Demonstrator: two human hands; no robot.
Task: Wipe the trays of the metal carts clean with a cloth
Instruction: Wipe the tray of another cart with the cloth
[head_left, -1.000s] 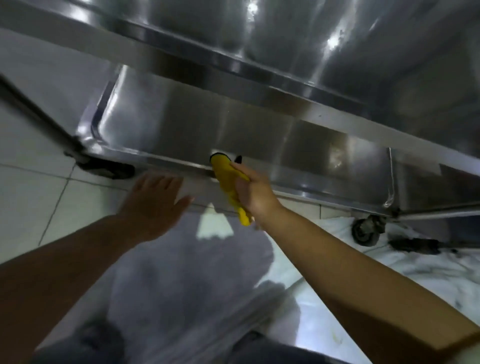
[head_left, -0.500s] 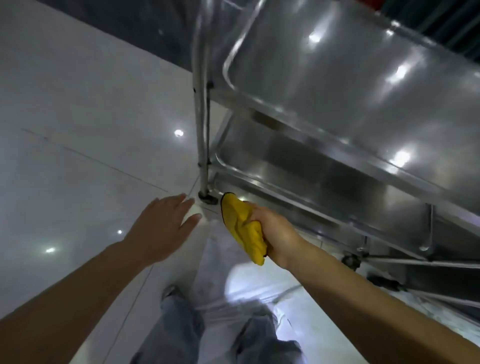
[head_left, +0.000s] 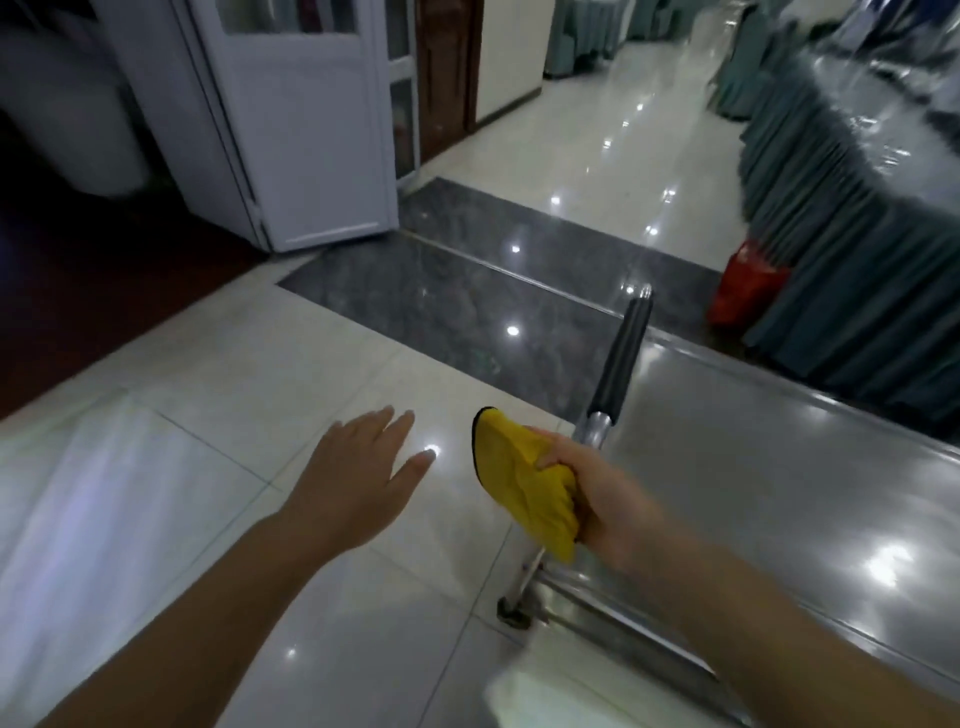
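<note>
- The glossy white tiled floor (head_left: 218, 395) fills most of what I see, with a dark grey stone strip (head_left: 467, 291) crossing it toward the white panelled door (head_left: 311, 130); off to my right stands a long surface draped in pleated grey-green cloth (head_left: 831, 218) with a red bag (head_left: 748, 280) at its foot.
- The flat stainless-steel top tray of the metal cart (head_left: 779, 467) lies at my right, bare and shining – the part of the job nearest my reach, I'd judge, and the cloth is not on it yet.
- The cart's push handle, a steel tube with a black grip (head_left: 626, 358), rises along the tray's left edge, just beyond my right knuckles; I cannot tell whether I touch it.
- My right hand (head_left: 597, 499) is clenched around the bunched yellow cloth with dark edging (head_left: 524, 478), carried off the tray's left corner, over the floor – bunched up probably so it's ready for a firm wipe.
- My left hand (head_left: 358, 478) hangs open and empty over the tiles, fingers spread, touching nothing; likely out for balance.
</note>
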